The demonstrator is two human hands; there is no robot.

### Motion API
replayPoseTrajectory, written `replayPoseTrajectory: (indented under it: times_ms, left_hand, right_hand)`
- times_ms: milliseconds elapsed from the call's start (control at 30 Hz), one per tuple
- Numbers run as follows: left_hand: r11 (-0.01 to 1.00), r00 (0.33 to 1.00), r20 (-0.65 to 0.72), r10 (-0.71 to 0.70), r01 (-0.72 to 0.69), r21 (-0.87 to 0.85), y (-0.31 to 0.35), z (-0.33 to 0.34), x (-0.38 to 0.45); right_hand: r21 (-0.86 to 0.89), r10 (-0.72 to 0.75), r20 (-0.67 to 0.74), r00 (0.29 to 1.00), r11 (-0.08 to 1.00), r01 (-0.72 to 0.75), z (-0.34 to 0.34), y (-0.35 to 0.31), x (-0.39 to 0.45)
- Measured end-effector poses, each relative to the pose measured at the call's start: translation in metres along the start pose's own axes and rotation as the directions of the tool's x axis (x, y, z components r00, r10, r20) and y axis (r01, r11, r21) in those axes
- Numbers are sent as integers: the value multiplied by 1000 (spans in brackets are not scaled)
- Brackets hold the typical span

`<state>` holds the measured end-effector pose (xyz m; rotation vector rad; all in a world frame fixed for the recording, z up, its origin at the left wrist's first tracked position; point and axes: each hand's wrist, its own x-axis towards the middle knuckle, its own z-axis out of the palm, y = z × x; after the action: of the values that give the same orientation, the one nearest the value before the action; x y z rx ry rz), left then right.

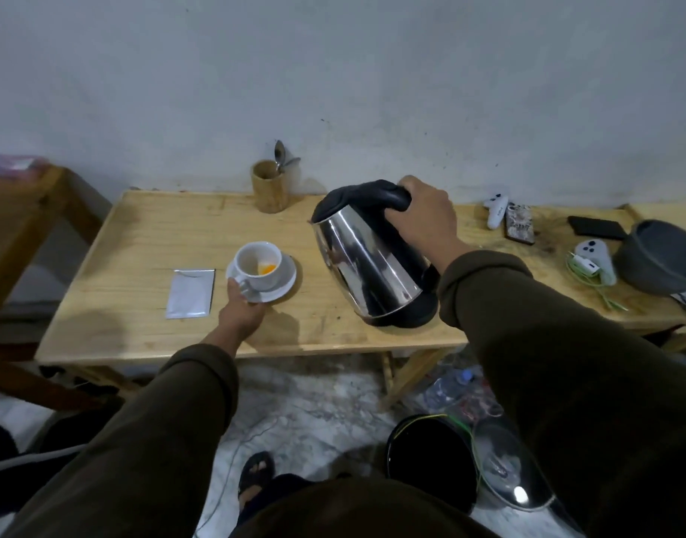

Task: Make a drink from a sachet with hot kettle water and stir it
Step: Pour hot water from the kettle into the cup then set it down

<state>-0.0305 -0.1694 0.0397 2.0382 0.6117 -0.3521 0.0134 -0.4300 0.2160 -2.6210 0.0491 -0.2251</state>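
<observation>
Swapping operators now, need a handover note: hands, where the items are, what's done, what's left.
Right hand: gripping the kettle by its handle, tilted toward the cup.
Left hand: at the cup handle and saucer edge.
Sachet: flat on the table, left of the cup.
Spoons: in the wooden holder by the wall.
Done: orange powder in the cup.
Left: pour water, stir.

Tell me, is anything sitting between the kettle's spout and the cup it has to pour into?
Nothing visible. The table between the kettle and the cup is bare wood; the sachet lies on the cup's far side, by the left hand.
</observation>
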Motion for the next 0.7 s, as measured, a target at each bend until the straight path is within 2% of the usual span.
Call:
replayPoseTrajectory:
  times_ms: [233,433,700]
  left_hand:
    - [995,993,108,52,-61,84,-3,-16,-9]
    - [987,987,154,45,-68,148,-2,-27,-8]
    - [971,972,226,63,-112,211,-5,-40,-3]
  right_hand:
    - [-75,-196,166,966,975,211,22,-50,13]
    - [-205,-282,254,925,919,336,47,-89,26]
    - [-370,-319,346,883,818,441,68,-124,39]
